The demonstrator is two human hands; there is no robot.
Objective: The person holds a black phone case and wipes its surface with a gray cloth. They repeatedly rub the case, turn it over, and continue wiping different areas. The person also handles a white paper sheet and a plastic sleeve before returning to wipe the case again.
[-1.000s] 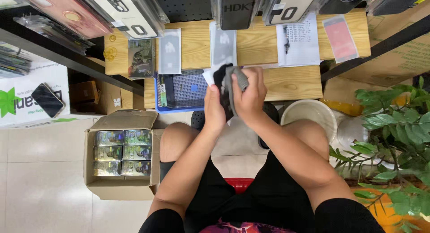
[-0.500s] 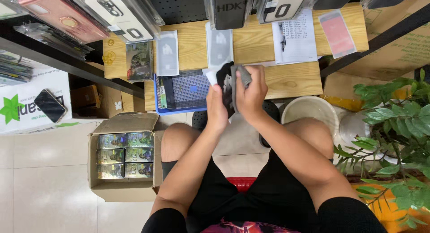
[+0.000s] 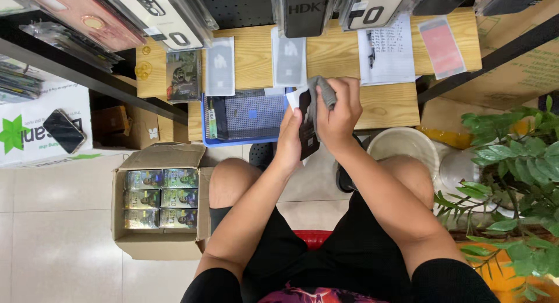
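My left hand (image 3: 289, 141) holds a black phone (image 3: 306, 131) upright by its left edge, above my knees and just in front of the wooden table (image 3: 384, 102). My right hand (image 3: 338, 113) grips a grey cloth (image 3: 324, 92) and presses it against the top of the phone's face. A white sheet sticks out behind the phone at its top left. Most of the phone is hidden behind my two hands.
A blue tray (image 3: 247, 117) sits on the table left of my hands. Packaged screen protectors (image 3: 289, 59) and a paper sheet (image 3: 387, 49) lie further back. An open cardboard box (image 3: 158, 198) of small boxes stands on the floor at left. A white bowl (image 3: 404, 145) and a plant (image 3: 512, 163) are at right.
My hands and the phone stay in about the same place; my right hand with the cloth has shifted slightly over the phone's face.
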